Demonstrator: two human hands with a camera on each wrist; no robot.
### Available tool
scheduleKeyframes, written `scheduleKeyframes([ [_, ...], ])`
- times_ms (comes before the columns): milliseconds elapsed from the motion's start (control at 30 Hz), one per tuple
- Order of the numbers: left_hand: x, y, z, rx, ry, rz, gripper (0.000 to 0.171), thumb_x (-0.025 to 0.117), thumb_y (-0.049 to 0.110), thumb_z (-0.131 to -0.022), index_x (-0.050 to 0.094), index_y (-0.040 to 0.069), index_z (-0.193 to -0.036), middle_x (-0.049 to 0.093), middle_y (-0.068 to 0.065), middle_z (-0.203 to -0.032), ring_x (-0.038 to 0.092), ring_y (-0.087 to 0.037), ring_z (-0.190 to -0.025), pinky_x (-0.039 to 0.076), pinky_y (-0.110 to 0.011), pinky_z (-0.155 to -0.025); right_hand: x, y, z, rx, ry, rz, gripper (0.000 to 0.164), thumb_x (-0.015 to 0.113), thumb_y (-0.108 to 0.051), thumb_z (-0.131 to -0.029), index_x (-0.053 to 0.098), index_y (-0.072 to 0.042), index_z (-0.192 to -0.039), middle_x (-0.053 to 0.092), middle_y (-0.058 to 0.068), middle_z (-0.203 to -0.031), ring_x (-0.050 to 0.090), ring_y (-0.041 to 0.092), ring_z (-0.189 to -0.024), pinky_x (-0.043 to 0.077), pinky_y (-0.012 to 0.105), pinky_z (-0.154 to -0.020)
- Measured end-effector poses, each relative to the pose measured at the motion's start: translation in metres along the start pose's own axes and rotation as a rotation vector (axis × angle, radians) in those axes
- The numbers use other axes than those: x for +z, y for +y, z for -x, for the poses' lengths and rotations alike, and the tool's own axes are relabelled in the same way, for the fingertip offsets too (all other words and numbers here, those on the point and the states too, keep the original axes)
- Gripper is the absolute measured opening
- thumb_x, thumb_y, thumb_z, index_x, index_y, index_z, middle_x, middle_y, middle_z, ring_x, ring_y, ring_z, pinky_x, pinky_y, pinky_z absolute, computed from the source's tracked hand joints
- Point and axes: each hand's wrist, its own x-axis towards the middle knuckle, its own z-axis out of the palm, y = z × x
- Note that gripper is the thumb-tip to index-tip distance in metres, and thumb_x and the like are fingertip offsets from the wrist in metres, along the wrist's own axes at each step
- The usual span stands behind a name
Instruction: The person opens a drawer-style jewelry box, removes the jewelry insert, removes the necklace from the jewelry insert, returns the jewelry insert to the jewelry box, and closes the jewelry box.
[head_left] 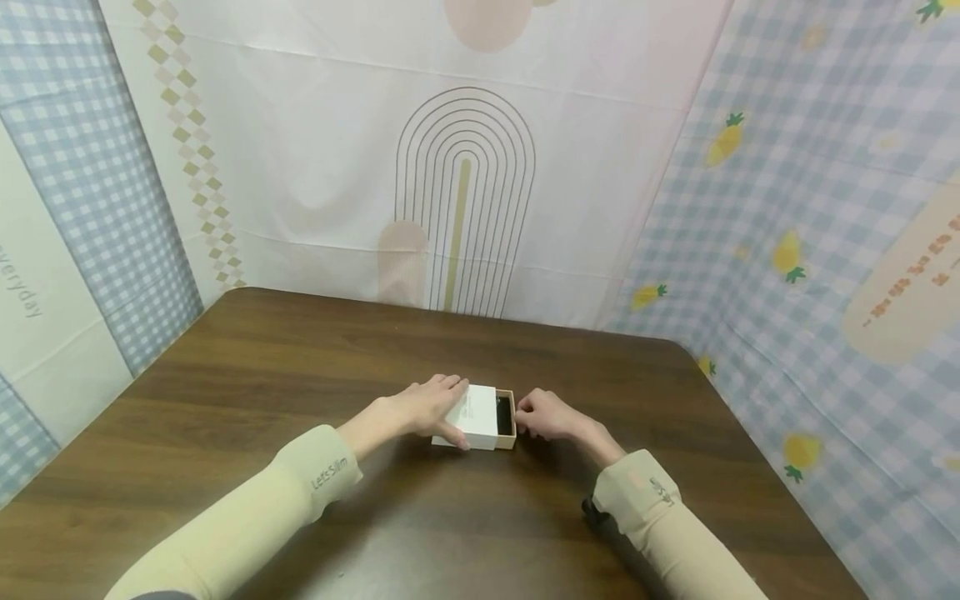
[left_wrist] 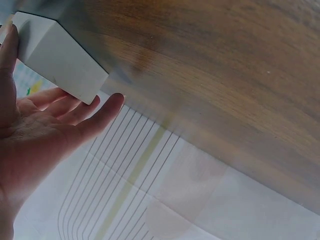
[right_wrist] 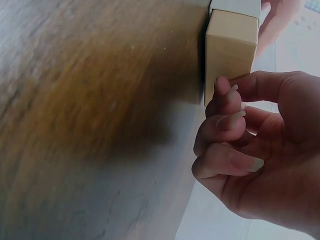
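Note:
A small white box sleeve [head_left: 480,417] lies on the table with a tan inner tray [head_left: 506,442] partly slid out of its right end. Something black [head_left: 505,414] shows inside the tray. My left hand [head_left: 427,406] grips the sleeve, thumb along its near side and fingers over the far side. At the tray's right end is my right hand [head_left: 551,415], fingers curled. Seen from the right wrist, its thumb and index finger meet at the end of the tray [right_wrist: 230,55]; the exact pinch point is hidden. The left wrist view shows the white sleeve [left_wrist: 65,60] between thumb and fingers.
The box lies on a dark brown wooden table [head_left: 300,350]. Behind it hangs a white patterned cloth [head_left: 322,167], with a blue checked cloth [head_left: 750,292] on the right side.

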Motion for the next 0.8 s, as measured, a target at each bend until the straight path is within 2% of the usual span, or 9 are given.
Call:
scheduleKeyframes([
  [800, -0.0014, 0.0, 0.0002, 0.014, 0.011, 0.001, 0.102, 0.075, 0.053, -0.076, 0.028, 0.0, -0.15, 0.03, -0.019, -0.156, 0.029, -0.035, -0.143, 0.036, -0.063, -0.106, -0.006, 0.0074, 0.0048, 0.007, -0.013, -0.024, 0.025, 0.052, -0.012, -0.091, 0.065, -0.005, -0.07, 0.051, -0.001, -0.054, 0.044, 0.011, -0.048, 0.037, 0.021, -0.043],
])
